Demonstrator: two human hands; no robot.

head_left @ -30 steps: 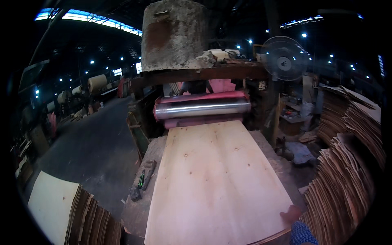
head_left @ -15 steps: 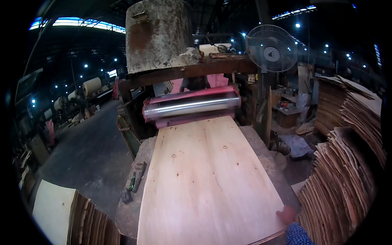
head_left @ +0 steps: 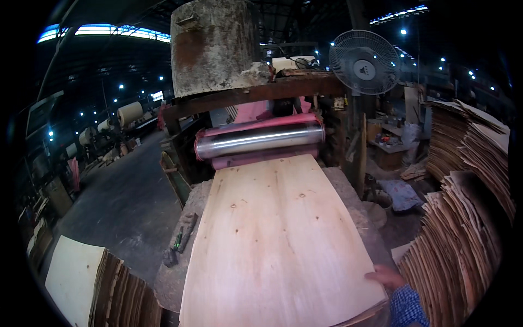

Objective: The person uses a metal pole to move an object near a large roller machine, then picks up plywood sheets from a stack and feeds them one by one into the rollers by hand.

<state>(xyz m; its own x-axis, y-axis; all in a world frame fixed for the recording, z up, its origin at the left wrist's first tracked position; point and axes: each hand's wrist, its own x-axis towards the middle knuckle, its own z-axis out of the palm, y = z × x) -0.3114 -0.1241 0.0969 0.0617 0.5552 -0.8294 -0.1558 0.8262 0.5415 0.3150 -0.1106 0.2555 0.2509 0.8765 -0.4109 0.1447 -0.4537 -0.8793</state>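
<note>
The right hand [head_left: 388, 277], its checked blue sleeve [head_left: 408, 306] just behind it, meets the right edge of a pale wood veneer sheet [head_left: 278, 234] near the sheet's near corner. Fingertips touch the edge; whether the fingers close beneath it, I cannot tell. Nearly all the sheet lies left of and beyond this grip, flat, its far end reaching a shiny metal roller [head_left: 260, 139] well ahead and to the left. Just right of the hand stands a stack of rough-edged veneer [head_left: 447, 240]. Across the sheet, left of the grip, a green-handled tool [head_left: 178, 237] lies on the worn worktable [head_left: 171, 283]. The left hand is out of view.
</note>
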